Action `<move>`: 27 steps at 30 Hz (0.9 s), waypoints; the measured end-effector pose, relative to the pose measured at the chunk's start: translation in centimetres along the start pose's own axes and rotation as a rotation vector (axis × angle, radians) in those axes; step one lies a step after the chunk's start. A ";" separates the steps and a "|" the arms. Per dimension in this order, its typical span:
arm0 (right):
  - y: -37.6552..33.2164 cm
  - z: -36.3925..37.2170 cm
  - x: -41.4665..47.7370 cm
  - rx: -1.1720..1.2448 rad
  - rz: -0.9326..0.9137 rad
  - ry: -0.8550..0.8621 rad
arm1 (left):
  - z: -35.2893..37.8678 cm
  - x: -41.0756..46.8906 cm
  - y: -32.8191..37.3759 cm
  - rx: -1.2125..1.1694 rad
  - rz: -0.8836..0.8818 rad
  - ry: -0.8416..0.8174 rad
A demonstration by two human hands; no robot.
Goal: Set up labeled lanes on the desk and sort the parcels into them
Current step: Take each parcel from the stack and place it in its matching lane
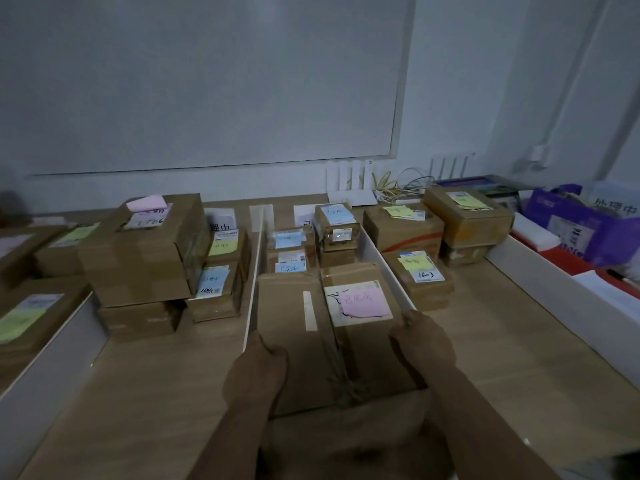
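— What's legible here?
— "16-3", handwritten in black on the white shipping label (426, 274) of a flat brown cardboard parcel (431, 293) right of the middle.
— Any Chinese?
— "处理中" on a pale paper sign (614, 206) behind the purple carton (568, 233) at far right. "理中" also shows on a white card (221, 225) at the back.
— The pink sticky note (363, 302) on the near brown cardboard parcel (294, 341)?
— Handwritten, too blurred to read, like the other notes.
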State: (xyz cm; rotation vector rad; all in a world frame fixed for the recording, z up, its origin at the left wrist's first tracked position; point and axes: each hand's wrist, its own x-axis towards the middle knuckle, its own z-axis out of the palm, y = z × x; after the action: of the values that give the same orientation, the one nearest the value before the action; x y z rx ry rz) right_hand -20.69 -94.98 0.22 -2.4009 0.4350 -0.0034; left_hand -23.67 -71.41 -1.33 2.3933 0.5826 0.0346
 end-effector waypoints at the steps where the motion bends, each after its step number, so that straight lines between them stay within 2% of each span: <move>1: -0.1 0.0 0.4 -0.001 0.003 -0.001 | 0.2 0.4 0.2 -0.002 0.002 0.002; 14: -0.9 -0.3 4.7 0.011 -0.019 0.013 | 1.4 4.4 2.5 -0.010 0.008 -0.006; 27: -2.4 -0.9 3.5 -0.032 -0.039 0.010 | 0.3 3.1 3.4 -0.051 0.019 -0.049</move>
State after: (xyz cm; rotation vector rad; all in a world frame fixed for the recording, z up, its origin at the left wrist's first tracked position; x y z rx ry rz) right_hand -16.79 -94.93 2.07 -2.4413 0.3953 -0.0268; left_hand -19.45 -72.62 0.14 2.3438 0.5301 -0.0015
